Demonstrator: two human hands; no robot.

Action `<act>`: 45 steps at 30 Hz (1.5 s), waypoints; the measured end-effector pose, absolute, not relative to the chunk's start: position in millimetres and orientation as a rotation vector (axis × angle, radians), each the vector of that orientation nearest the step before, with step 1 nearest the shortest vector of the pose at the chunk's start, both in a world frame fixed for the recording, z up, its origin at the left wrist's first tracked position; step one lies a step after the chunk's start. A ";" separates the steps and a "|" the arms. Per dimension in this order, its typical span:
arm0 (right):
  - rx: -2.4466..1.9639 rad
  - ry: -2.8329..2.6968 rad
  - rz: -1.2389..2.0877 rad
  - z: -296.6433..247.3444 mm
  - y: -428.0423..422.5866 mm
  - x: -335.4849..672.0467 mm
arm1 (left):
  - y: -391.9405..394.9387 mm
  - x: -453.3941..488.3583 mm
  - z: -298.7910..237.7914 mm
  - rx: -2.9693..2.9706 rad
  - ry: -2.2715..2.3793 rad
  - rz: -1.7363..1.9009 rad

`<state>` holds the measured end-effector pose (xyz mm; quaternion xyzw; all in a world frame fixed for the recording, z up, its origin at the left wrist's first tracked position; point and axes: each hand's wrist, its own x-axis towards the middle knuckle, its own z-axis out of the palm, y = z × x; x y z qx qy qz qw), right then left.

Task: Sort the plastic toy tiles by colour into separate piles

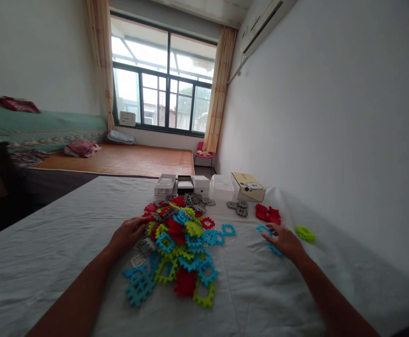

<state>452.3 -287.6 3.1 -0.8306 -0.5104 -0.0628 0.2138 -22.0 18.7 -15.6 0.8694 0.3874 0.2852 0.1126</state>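
A heap of toothed plastic building pieces (176, 231) in red, blue, yellow-green and grey lies on the cloth-covered table. At its left edge is my left hand (129, 232), with the fingers bent together and the tips against the pieces; what they hold, if anything, is hidden. Right of the heap, my right hand (283, 239) pinches a blue open-frame piece (262, 228) between thumb and fingers, low over the table. Another blue piece (273, 250) lies just under that hand. Beyond it are red pieces (267, 213), grey pieces (238, 208) and yellow-green ones (305, 234).
Along the table's far edge stand a white box (164, 184), a black-edged box (185, 184), a smaller white box (200, 185), a clear plastic container (221, 187) and a yellow carton (248, 186). A wall (348, 140) borders the right side. A bed (137, 159) is beyond the table.
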 end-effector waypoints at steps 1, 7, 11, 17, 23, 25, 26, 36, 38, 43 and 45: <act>-2.349 -1.354 -0.166 3.7 -298.3 459.5 | 19.2 -22.1 -16.1 2.556 1.145 0.832; -2.393 -1.379 -0.033 -15.8 -333.7 473.7 | 19.6 -20.8 -15.7 2.566 1.166 0.834; -2.485 -1.395 -0.132 -17.5 -325.3 474.5 | 19.2 -20.0 -14.2 2.552 1.170 0.819; -2.331 -1.591 -0.288 2.3 -273.1 440.8 | 18.8 -20.4 -13.5 2.516 1.162 0.822; -1.984 -1.935 -0.077 -4.4 -206.0 386.2 | 16.3 -20.9 -12.1 2.527 1.152 0.828; -1.961 -1.959 -0.045 -8.2 -198.9 381.6 | 16.5 -21.2 -12.8 2.534 1.166 0.805; -1.963 -1.955 -0.040 -9.3 -199.2 381.8 | 16.9 -21.4 -13.4 2.537 1.169 0.798; -2.422 -1.299 -0.399 -0.7 -278.2 448.9 | 19.3 -19.8 -16.6 2.500 1.151 0.813; -2.557 -1.142 -0.432 -7.2 -289.1 460.3 | 19.2 -19.5 -16.5 2.511 1.155 0.812; -2.606 -1.110 -0.329 -28.8 -297.3 458.6 | 18.7 -19.7 -16.5 2.497 1.154 0.822; -2.587 -1.096 -0.309 -31.4 -298.5 455.4 | 18.2 -19.7 -15.8 2.494 1.156 0.825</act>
